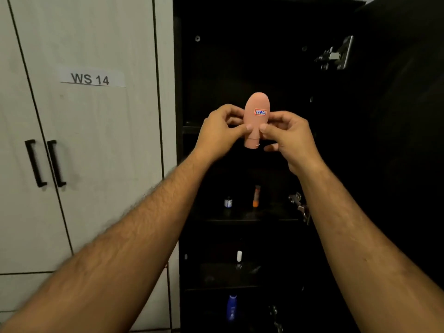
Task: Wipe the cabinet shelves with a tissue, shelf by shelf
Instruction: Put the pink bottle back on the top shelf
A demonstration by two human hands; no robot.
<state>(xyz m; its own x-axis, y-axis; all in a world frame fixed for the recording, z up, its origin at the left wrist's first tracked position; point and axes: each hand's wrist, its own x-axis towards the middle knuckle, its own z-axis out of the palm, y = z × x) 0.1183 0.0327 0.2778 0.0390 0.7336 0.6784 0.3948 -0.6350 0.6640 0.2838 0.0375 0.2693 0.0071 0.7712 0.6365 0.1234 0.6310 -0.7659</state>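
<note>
Both hands hold up a small pink oval bottle (256, 117) upside down, cap at the bottom, with a red-framed sticker on it. My left hand (222, 132) pinches its left side and my right hand (289, 138) pinches its right side. The bottle hangs in front of the open black cabinet (240, 68), level with an upper shelf edge (191, 128). No tissue is in view.
A lower shelf (240, 216) carries a small jar (228, 202) and an orange tube (256, 196). Further down stand a white-capped bottle (239, 258) and a blue bottle (231, 307). The open door (396, 116) with metal hinges is at the right. White cabinet doors (84, 140) labelled WS 14 are at the left.
</note>
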